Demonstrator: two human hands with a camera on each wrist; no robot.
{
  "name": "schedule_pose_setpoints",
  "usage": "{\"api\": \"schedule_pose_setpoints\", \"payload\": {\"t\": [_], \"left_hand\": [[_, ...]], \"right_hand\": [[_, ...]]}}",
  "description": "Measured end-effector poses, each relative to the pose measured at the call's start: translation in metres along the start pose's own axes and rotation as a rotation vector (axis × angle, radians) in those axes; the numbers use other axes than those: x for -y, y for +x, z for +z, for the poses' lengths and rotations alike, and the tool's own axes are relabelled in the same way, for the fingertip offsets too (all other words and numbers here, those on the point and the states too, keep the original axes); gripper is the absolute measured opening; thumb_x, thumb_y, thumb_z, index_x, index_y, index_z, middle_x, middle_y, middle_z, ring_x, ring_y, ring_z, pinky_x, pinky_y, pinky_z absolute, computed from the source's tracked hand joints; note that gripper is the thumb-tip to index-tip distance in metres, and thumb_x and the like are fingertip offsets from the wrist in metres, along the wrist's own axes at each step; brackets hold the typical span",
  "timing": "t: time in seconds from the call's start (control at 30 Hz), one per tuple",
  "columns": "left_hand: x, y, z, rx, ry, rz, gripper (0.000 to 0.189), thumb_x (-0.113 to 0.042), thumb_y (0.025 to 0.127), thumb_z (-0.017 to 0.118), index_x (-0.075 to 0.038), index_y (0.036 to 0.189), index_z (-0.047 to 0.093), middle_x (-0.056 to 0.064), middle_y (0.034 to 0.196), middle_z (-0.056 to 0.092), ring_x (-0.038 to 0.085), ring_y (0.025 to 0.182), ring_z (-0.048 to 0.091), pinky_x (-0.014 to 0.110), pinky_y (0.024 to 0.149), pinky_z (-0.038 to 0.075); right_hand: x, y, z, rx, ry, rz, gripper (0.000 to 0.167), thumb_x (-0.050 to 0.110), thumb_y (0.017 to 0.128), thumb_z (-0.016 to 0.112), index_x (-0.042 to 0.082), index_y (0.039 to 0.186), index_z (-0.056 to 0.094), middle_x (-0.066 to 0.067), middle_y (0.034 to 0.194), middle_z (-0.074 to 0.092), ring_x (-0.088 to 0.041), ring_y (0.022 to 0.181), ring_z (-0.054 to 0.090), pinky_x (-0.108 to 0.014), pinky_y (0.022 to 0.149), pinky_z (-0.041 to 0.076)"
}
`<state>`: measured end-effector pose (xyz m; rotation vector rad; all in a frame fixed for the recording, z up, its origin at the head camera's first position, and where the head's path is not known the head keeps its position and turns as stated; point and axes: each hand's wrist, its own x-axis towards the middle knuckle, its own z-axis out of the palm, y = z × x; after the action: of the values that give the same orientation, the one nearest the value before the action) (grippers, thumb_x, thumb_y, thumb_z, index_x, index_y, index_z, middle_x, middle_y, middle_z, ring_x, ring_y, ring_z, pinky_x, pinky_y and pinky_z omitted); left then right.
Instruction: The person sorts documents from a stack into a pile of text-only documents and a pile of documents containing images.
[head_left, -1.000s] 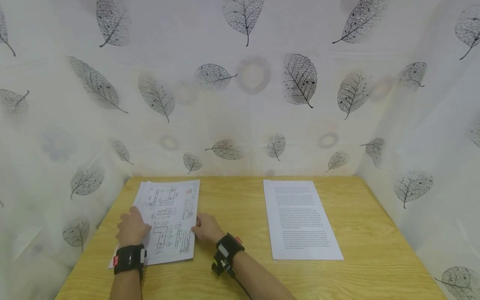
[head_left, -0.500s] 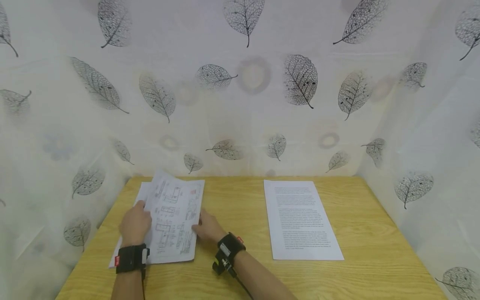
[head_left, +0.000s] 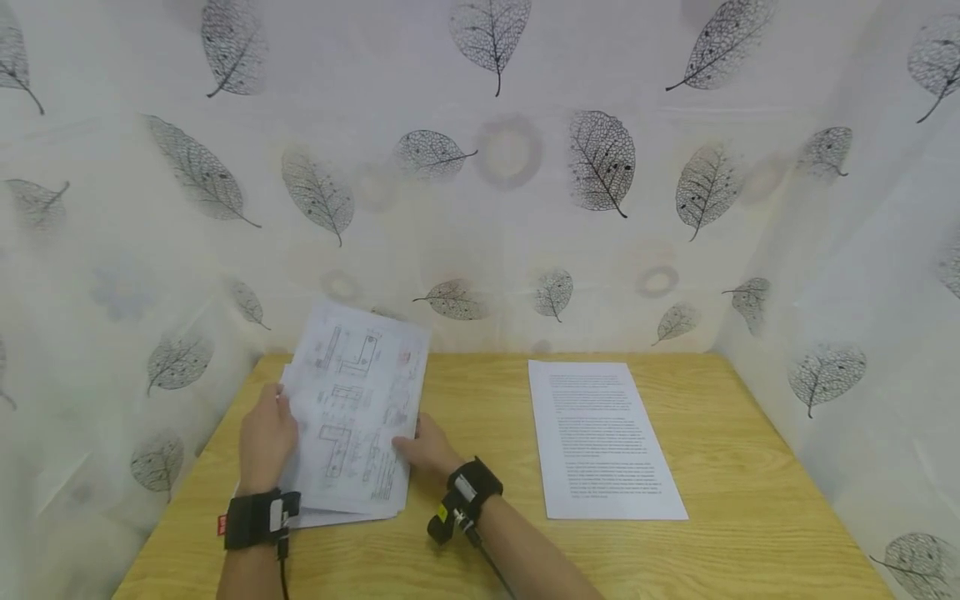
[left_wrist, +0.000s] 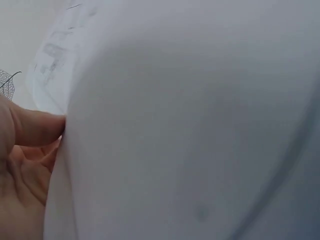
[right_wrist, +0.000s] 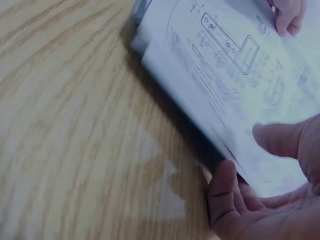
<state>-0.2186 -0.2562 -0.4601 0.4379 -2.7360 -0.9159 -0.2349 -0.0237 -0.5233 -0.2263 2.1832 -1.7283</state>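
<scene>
Several loose sheets of paper [head_left: 367, 400], the top one printed with technical drawings, are held tilted up off the table at the left. My left hand [head_left: 266, 437] pinches their left edge; in the left wrist view its thumb [left_wrist: 42, 127] presses on the paper's edge, and a white sheet fills most of that view. My right hand [head_left: 431, 450] grips the right edge, thumb on the printed face and fingers behind, as the right wrist view shows. In that view the sheets' edges [right_wrist: 175, 100] are fanned slightly apart.
A second white paper [head_left: 600, 442] covered in lines of text lies flat on the wooden table [head_left: 480, 550] at the right. A leaf-patterned curtain [head_left: 510, 233] surrounds the table at the back and sides. Both wrists wear black straps with cables.
The drawing sheets have come up off the table, their far edge rising and tilting toward the curtain. Both hands have moved slightly with them. The text paper stays put.
</scene>
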Motion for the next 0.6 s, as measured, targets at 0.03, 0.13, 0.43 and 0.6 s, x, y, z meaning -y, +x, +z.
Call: {"api": "schedule_pose_setpoints", "payload": {"t": [0.03,0.13,0.43,0.6], "left_hand": [[-0.001,-0.001,0.0,-0.007,-0.019,0.005,0.045,-0.019,0.107,0.026,0.007,0.142,0.036,0.034,0.12,0.055,0.043,0.096,0.057,0.049,0.073,0.045],[-0.006,-0.001,0.0,-0.021,-0.083,0.043,0.046,-0.019,0.106,0.027,0.006,0.143,0.039,0.034,0.127,0.053,0.047,0.109,0.055,0.056,0.085,0.045],[-0.017,-0.001,0.007,0.038,-0.147,0.047,0.043,-0.024,0.107,0.027,0.0,0.14,0.041,0.026,0.115,0.058,0.037,0.093,0.057,0.043,0.072,0.043],[-0.021,-0.004,0.015,0.138,-0.185,0.029,0.047,-0.032,0.107,0.022,-0.001,0.14,0.033,0.03,0.124,0.056,0.042,0.102,0.059,0.046,0.077,0.045]], "right_hand": [[0.0,0.0,-0.002,-0.011,0.02,0.0,0.033,0.016,0.097,0.056,0.015,0.13,0.051,0.0,0.094,0.069,-0.015,0.085,0.066,-0.034,0.083,0.049],[0.001,-0.003,-0.007,-0.045,0.055,0.006,0.035,0.021,0.1,0.053,0.018,0.134,0.05,0.001,0.097,0.068,-0.014,0.091,0.064,-0.04,0.093,0.047],[0.004,-0.008,-0.012,-0.086,0.198,-0.016,0.045,0.021,0.103,0.045,0.029,0.147,0.039,0.004,0.108,0.065,-0.014,0.096,0.064,-0.041,0.097,0.046],[0.001,-0.011,-0.018,-0.132,0.282,-0.028,0.047,0.019,0.104,0.04,0.026,0.15,0.031,0.002,0.119,0.061,-0.015,0.101,0.063,-0.039,0.099,0.045]]}}
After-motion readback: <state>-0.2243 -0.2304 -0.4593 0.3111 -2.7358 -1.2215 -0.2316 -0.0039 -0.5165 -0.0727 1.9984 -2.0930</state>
